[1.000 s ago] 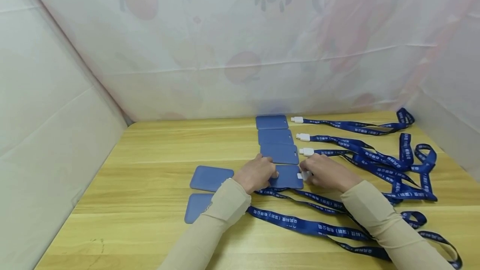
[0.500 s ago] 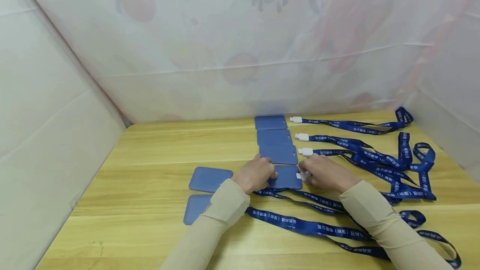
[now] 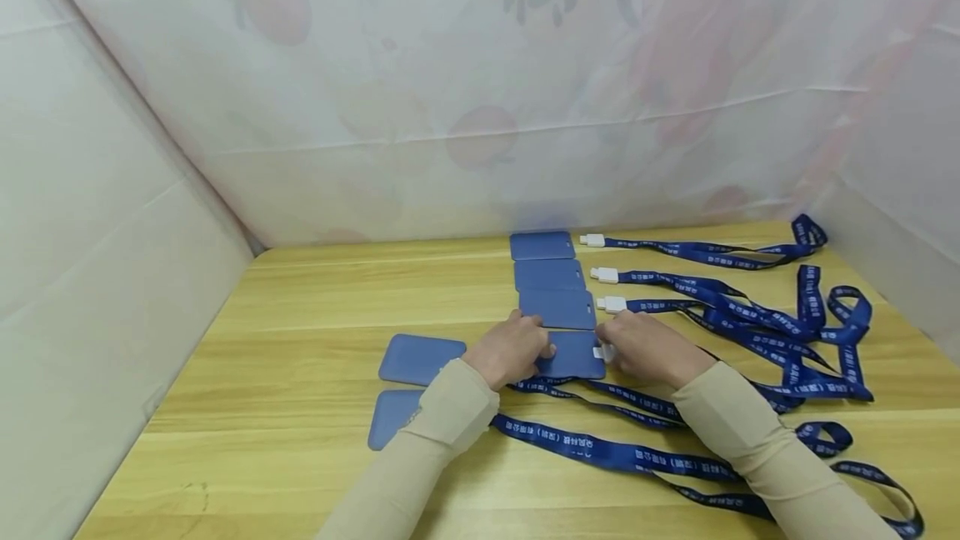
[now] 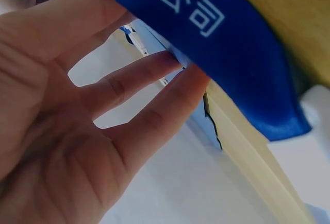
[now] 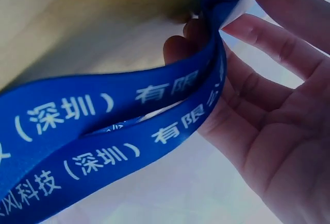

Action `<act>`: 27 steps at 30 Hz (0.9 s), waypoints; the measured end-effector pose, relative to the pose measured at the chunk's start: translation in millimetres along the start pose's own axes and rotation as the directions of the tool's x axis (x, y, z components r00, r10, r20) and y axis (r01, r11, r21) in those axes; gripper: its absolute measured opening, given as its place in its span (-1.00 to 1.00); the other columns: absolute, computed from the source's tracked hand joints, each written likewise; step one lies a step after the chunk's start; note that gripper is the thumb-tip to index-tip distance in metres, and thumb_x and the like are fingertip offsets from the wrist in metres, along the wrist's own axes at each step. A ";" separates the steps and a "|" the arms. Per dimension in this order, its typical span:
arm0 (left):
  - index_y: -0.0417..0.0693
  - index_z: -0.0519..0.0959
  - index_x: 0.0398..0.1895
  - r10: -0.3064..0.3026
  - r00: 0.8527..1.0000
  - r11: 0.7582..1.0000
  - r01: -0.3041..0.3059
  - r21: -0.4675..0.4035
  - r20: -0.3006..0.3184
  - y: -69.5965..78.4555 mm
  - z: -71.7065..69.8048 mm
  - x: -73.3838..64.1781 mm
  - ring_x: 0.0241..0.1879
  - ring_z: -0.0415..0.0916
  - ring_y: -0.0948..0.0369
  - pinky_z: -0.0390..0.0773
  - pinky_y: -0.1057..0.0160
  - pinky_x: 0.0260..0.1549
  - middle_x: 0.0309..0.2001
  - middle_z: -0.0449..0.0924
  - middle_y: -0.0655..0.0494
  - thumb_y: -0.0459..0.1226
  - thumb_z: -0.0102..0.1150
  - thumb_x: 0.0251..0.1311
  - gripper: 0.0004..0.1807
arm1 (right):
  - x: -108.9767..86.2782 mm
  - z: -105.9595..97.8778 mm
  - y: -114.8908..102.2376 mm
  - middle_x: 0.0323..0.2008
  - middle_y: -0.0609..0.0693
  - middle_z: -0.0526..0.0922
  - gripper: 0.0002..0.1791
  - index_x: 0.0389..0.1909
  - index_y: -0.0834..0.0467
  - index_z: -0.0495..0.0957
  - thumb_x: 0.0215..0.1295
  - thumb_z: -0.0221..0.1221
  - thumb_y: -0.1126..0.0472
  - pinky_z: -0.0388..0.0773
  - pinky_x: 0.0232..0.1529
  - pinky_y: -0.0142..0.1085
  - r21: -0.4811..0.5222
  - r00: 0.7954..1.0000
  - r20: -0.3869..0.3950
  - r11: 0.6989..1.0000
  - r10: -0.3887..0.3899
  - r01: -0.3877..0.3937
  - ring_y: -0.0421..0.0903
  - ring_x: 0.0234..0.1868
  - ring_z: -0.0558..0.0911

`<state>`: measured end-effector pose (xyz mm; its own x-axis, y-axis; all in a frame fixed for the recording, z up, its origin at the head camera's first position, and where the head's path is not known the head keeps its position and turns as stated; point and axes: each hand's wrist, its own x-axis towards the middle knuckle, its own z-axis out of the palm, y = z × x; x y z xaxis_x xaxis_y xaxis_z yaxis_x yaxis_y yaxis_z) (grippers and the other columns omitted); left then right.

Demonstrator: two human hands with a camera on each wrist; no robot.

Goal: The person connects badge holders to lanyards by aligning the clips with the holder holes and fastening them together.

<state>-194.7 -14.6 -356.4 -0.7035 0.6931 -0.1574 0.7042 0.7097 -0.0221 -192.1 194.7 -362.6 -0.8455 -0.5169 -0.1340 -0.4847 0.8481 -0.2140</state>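
Head view: my left hand (image 3: 512,348) grips the near-left part of a blue badge holder (image 3: 576,355), which lies on the wooden table (image 3: 300,298), thumb on its upper face. My right hand (image 3: 651,347) pinches a white clip (image 3: 603,352) at the holder's right edge; whether the clip is engaged, I cannot tell. Three further holders (image 3: 557,308) form a column beyond, with white-ended lanyards (image 3: 720,252) to their right. Left wrist view: a printed blue strap (image 4: 227,44) crosses in front of my fingertips, partly hiding the grip. Right wrist view: a doubled blue ribbon (image 5: 103,105) runs from the clip, held narrowly between thumb and fingers.
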 end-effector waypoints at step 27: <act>0.07 0.70 0.13 -0.016 1.000 0.998 0.016 -0.056 0.000 -0.1 1.1 -0.7 0.16 0.52 0.10 0.56 0.20 0.17 0.11 0.65 0.08 -0.27 0.43 0.23 -0.62 | -3.0 0.5 12.0 -0.42 -0.06 0.57 -0.87 -0.24 0.27 0.67 0.19 0.30 0.47 0.60 -0.37 -0.28 0.064 0.998 -0.019 0.996 -0.056 0.057 -0.16 -0.43 0.50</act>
<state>-194.2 -15.3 -357.4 -0.7149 0.6814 -0.1568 0.6861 0.7269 0.0309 -195.3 206.3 -365.2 -0.8212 -0.5612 -0.1038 -0.5165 0.8082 -0.2831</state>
